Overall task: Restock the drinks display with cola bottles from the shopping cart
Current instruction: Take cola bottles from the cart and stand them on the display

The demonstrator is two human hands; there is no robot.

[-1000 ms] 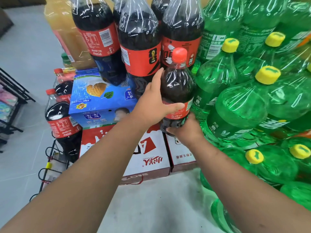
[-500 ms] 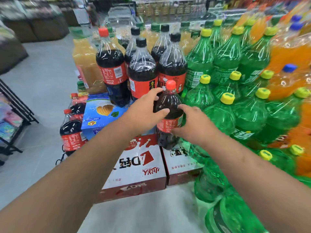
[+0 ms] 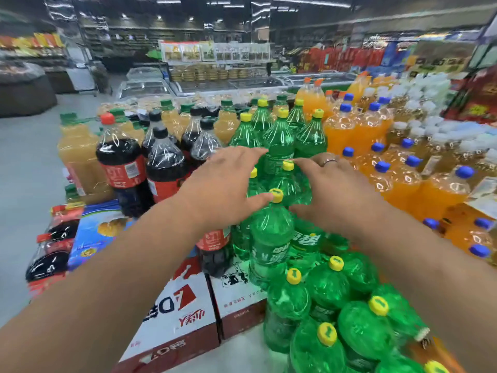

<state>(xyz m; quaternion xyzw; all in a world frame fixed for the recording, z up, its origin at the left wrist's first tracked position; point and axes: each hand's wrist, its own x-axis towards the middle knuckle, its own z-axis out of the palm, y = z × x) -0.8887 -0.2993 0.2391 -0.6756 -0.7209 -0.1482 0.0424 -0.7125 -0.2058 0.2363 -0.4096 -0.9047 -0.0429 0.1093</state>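
Cola bottle (image 3: pixel 213 247) stood just under the left hand (image 3: pixel 223 184), partly hidden by it. That hand and the right hand (image 3: pixel 333 189) were spread flat, holding nothing.

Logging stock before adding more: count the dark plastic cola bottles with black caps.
4 black-capped plastic cola bottles, clustered right of the red-capped cola bottle: front-left one, front-right one, back-left one, back-right one. Others may be hidden behind the left hand.
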